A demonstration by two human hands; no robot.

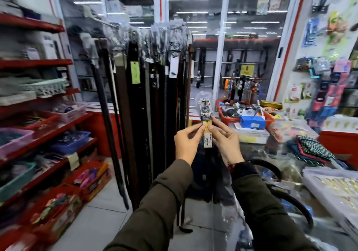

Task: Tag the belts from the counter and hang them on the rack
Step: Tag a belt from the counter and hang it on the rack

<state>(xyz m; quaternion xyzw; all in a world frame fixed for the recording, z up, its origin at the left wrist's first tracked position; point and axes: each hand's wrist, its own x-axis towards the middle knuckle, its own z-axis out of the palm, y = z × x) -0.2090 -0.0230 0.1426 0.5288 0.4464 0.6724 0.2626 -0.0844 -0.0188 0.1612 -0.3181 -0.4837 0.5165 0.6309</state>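
I hold a dark belt (pixel 205 113) upright in front of me, its buckle wrapped in clear plastic at the top. A yellow tag (pixel 207 137) with a barcode sits just below the buckle. My left hand (pixel 187 144) pinches the tag's left edge and my right hand (pixel 225 141) pinches its right edge. The strap hangs down behind my hands toward the floor. The belt rack (pixel 147 38) stands just behind and to the left, full of several dark hanging belts. Another dark belt (pixel 271 165) curls on the glass counter (pixel 290 154) at right.
Red shelves (pixel 38 65) with baskets and boxes line the left side. A red tray (pixel 232 118) of small goods and a blue box (pixel 251 122) sit on the counter's far end. Folded cloth (pixel 313 150) and a white tray (pixel 333 188) lie at right. Tiled floor (pixel 100 221) stretches below the rack.
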